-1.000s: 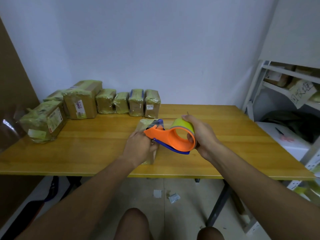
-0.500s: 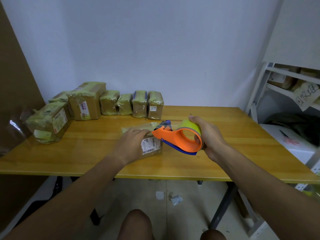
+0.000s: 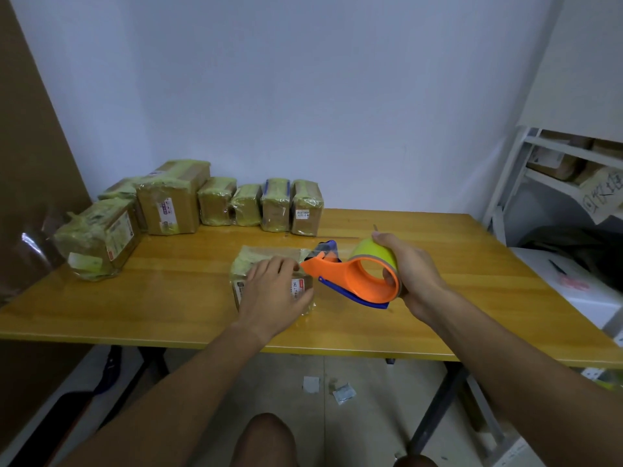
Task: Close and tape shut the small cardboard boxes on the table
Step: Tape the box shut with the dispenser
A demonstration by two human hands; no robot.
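Under my left hand (image 3: 274,291) lies the small box (image 3: 266,264) I am sealing, flat on the table (image 3: 438,251) just ahead of me. I press it down with my palm and loosely bent fingers, thumb along its near right edge, so that it should not slide when the tape pulls. My right hand (image 3: 413,273) grips the orange tape dispenser (image 3: 354,281), fingers wrapped round the yellow-green roll (image 3: 372,252) and one fingertip showing through the ring. I hold it just right of the box, nose pointed at my left fingertips, where the blue blade end (image 3: 327,248) meets the box's right edge. A clear strip seems to run from nose to box, though I cannot tell exactly where it sticks. That angle, I judge, suits laying or cutting a strip across the top.

Beyond my left hand, along the wall, stands a row of wrapped boxes (image 3: 276,205), all already bound in yellowish tape, well apart from my work. Farther left of them sits a bigger parcel (image 3: 97,239) near the table's left end. To the right of my right hand stands a white shelf rack (image 3: 512,170) holding more cartons. Nothing lies between my hands and the box; only my own left fingers sit close to the blade's path.
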